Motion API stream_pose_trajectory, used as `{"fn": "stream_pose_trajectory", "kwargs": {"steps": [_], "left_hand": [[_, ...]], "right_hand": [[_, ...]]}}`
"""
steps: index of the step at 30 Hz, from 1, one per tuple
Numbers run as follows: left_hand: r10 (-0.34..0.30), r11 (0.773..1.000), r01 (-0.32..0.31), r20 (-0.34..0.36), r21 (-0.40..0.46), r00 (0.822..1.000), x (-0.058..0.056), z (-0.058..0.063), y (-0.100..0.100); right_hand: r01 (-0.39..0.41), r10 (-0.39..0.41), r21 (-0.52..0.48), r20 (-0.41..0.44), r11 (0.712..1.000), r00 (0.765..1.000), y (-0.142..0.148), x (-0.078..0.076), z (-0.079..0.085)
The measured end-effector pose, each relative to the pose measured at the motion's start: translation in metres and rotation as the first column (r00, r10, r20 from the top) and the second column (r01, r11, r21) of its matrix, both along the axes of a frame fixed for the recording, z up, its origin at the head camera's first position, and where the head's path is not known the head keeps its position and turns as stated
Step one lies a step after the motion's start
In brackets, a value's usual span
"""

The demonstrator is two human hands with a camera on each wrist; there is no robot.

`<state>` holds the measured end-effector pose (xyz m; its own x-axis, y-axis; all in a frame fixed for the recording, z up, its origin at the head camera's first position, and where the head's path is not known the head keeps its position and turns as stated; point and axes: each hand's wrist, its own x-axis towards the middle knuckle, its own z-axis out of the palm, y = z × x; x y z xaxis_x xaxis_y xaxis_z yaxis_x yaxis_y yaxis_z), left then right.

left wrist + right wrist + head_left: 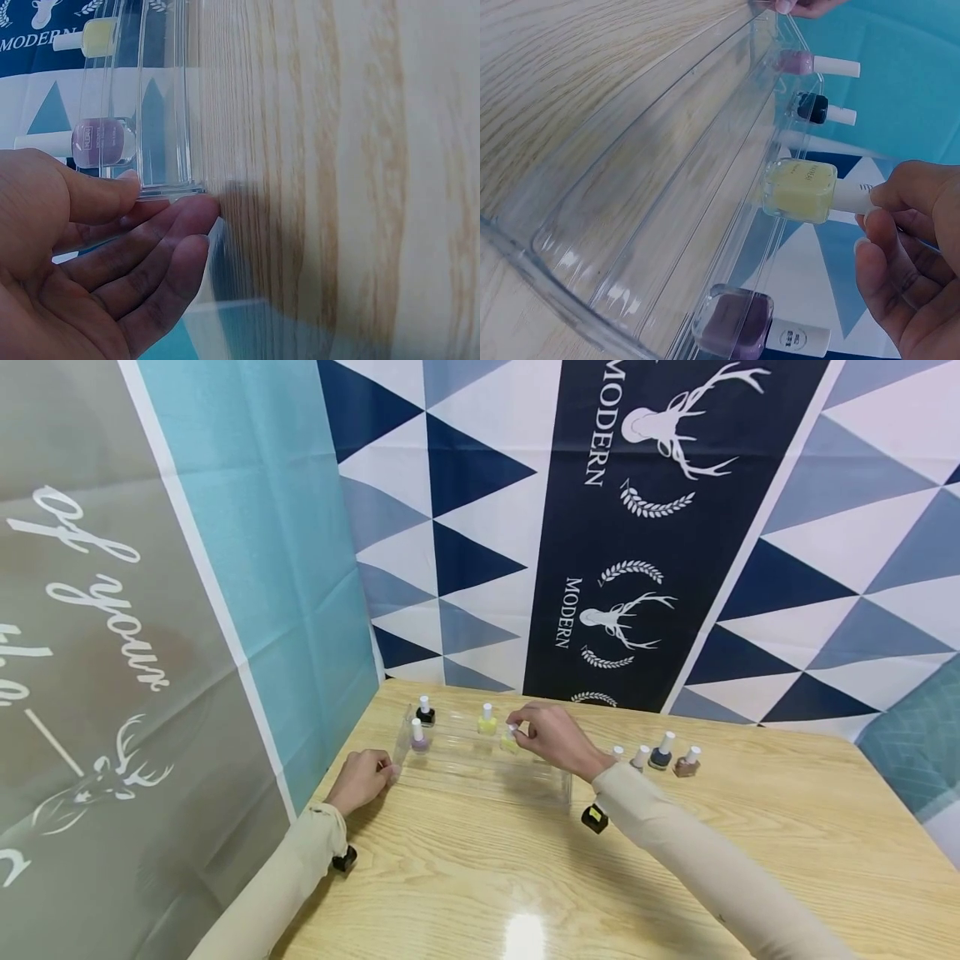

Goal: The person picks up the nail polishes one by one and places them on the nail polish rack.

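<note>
A clear stepped display rack (468, 782) stands on the wooden table. My right hand (557, 739) pinches the white cap of a yellow nail polish bottle (801, 190), whose base is at one of the rack's tiers; whether it bears on the tier I cannot tell. Behind it, another yellow bottle (487, 724) stands on the rack. At the left end are a lilac bottle (419, 743) and a black bottle (425, 716). My left hand (112, 247) holds the rack's left end between thumb and fingers. The right wrist view also shows a purple bottle (736, 322), which my right hand hides in the head view.
Several nail polish bottles stand right of the rack, among them a dark blue one (661, 757) and a brown one (686, 766). A black bottle (595, 818) is near my right forearm, another black bottle (345, 859) beside my left sleeve. Patterned curtains (480, 527) rise behind the table.
</note>
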<state>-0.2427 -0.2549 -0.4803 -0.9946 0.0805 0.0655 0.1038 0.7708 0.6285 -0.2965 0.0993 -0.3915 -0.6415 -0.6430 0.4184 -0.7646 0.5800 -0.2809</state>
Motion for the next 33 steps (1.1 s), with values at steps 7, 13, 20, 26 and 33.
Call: {"fn": "stream_pose_trajectory", "kwargs": {"steps": [7,13,20,26,33], "left_hand": [[-0.007,1.0,0.007,0.005,-0.006,1.0,0.001,0.001,-0.001],[0.01,1.0,-0.01,0.007,-0.018,1.0,0.0,0.001,0.001],[0.012,1.0,-0.012,0.002,-0.028,1.0,0.0,0.003,0.003],[0.019,1.0,-0.019,0.0,-0.017,1.0,-0.001,0.004,0.002],[0.018,1.0,-0.018,-0.02,-0.022,1.0,-0.001,0.004,0.0]], "right_hand": [[-0.026,0.026,0.002,-0.003,1.0,1.0,-0.011,-0.003,-0.003],[-0.035,0.035,-0.006,-0.003,0.999,0.999,-0.021,-0.005,-0.005],[-0.05,0.05,0.007,0.008,0.999,0.999,-0.031,-0.007,-0.009],[-0.05,0.049,0.02,0.019,0.999,0.999,-0.037,-0.008,-0.009],[-0.067,0.067,0.014,0.03,0.998,0.997,-0.043,-0.011,-0.012]]}}
